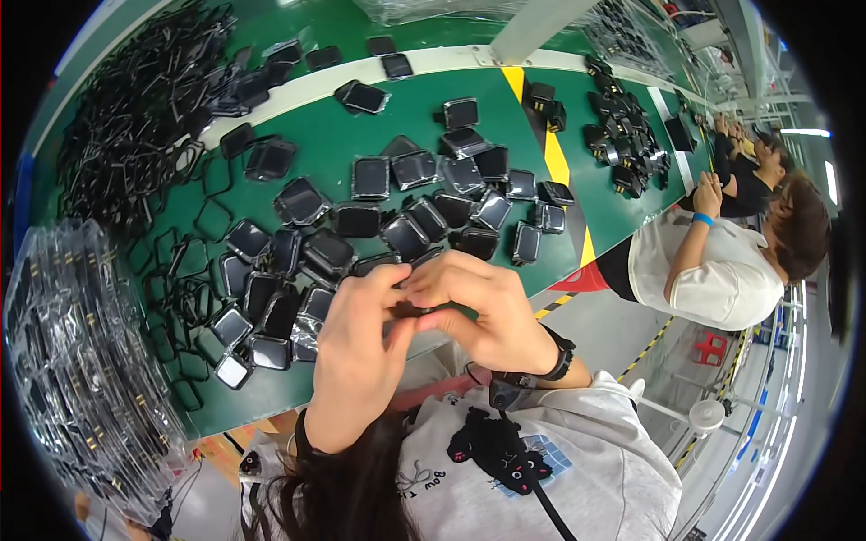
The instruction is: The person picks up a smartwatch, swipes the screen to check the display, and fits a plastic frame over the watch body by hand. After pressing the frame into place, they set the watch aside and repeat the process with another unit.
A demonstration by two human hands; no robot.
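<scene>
Both hands meet just above the near edge of the green workbench (379,126). The left hand (356,361) and the right hand (492,320) press their fingertips together around a small dark part (410,310), pinching it from both sides; most of it is hidden behind the fingers, so I cannot tell its exact shape. Just beyond the hands lies a loose spread of black square screen modules (406,236), many in clear film. A heap of thin black square frames (135,135) fills the far left of the bench, and a stack of clear plastic trays (77,361) stands at the left edge. Further along the bench on the right sits a co-worker in a white shirt (722,270), beside a smaller pile of black parts (622,144).
</scene>
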